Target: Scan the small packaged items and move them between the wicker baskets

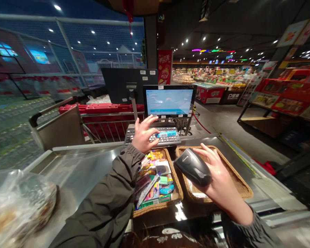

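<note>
I stand at a shop checkout counter (93,168). My left hand (144,134) reaches forward with fingers spread over the black keyboard (167,138), below the lit screen (169,101). A small blue packet (166,134) lies on the keys just right of that hand. My right hand (217,179) is wrapped round a black handheld barcode scanner (193,166), held above a shallow wicker basket (241,184). Between my arms, a second wicker basket (177,186) is full of small colourful packets (155,182).
A clear plastic bag of goods (18,203) lies on the steel counter at the near left. Red shopping trolleys (100,119) stand behind the till. An open aisle (227,120) with red display shelves (286,94) runs off to the right.
</note>
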Demonstrator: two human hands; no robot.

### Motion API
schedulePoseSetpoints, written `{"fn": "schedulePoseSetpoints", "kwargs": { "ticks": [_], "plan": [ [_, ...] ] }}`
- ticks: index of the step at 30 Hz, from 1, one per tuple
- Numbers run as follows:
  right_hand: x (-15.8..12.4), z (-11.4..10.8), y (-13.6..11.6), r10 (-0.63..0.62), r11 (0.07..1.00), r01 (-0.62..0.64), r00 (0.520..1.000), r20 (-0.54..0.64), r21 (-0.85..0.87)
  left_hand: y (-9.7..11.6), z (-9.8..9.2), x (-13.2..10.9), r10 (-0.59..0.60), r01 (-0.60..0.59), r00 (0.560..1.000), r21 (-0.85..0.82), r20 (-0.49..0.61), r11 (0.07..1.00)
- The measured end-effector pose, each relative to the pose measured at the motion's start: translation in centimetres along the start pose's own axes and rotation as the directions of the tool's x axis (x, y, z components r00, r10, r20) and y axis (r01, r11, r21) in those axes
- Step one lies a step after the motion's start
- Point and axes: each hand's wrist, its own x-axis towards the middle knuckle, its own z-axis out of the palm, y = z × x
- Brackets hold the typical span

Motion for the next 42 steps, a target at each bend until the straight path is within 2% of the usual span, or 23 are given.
{"fn": "schedulePoseSetpoints", "kwargs": {
  "ticks": [10, 15, 21, 25, 30, 34, 36, 38, 42],
  "plan": [
    [0.8, 3.3, -1.9, 0.036, 0.998, -0.042, 0.99, 0.138, 0.046, -4.5, -1.4, -5.7, -0.133, 0.133, 0.988, 0.006, 0.075, 0.991],
    [1.6, 4.8, -2.9, 0.026, 0.995, -0.041, 0.987, 0.161, 0.086, -7.0, -1.1, -9.2, -0.207, 0.204, 0.965, 0.035, 0.163, 0.978],
    [2.1, 5.9, -3.9, 0.008, 0.992, -0.031, 0.982, 0.19, 0.12, -10.5, 0.5, -14.0, -0.377, 0.363, 0.89, 0.102, 0.255, 0.926],
    [2.4, 6.6, -4.4, 0.013, 0.991, -0.043, 0.973, 0.229, 0.127, -12.1, 1.6, -16.7, -0.447, 0.427, 0.847, 0.132, 0.289, 0.895],
    [2.8, 7.5, -5.1, 0.025, 0.989, -0.062, 0.964, 0.264, 0.134, -12.8, 3.2, -18.8, -0.512, 0.488, 0.803, 0.156, 0.304, 0.859],
    [2.9, 7.9, -5.5, 0.026, 0.988, -0.066, 0.963, 0.269, 0.139, -12.8, 4.0, -19.6, -0.593, 0.554, 0.726, 0.214, 0.349, 0.804],
    [2.7, 7.8, -5.4, 0.032, 0.987, -0.072, 0.964, 0.265, 0.145, -12.7, 3.9, -19.5, -0.612, 0.569, 0.706, 0.229, 0.358, 0.79],
    [2.3, 7.5, -4.7, 0.051, 0.987, -0.088, 0.965, 0.257, 0.136, -12.4, 3.3, -18.7, -0.592, 0.551, 0.728, 0.219, 0.346, 0.805],
    [0.8, 6.1, -2.2, 0.135, 0.987, -0.148, 0.974, 0.179, 0.06, -10.5, 1.6, -15.1, -0.447, 0.421, 0.832, 0.151, 0.328, 0.894]
  ]
}}
